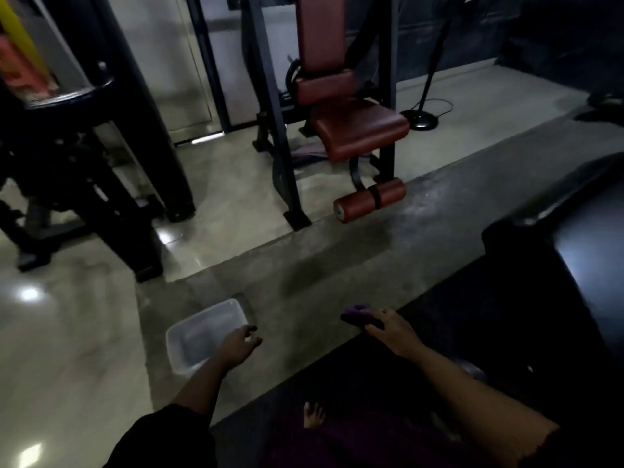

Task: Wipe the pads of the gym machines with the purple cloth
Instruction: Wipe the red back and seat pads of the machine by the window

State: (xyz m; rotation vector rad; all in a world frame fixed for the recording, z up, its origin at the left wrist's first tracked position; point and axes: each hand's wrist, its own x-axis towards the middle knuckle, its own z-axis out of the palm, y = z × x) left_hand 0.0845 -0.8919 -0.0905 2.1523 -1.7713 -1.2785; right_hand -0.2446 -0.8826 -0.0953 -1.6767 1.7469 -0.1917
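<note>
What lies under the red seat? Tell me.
A purplish cloth lies on the floor beneath the red seat, partly covered by it and the black frame; its extent is hidden.

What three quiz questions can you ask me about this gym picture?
1. True or false: the right hand grips the purple cloth.
2. What colour is the machine's seat pad? A blue, B reddish-brown, C green.
3. Fill in: the open left hand is beside a clear plastic ____.
Key: 1 true; 2 B; 3 tub.
</note>
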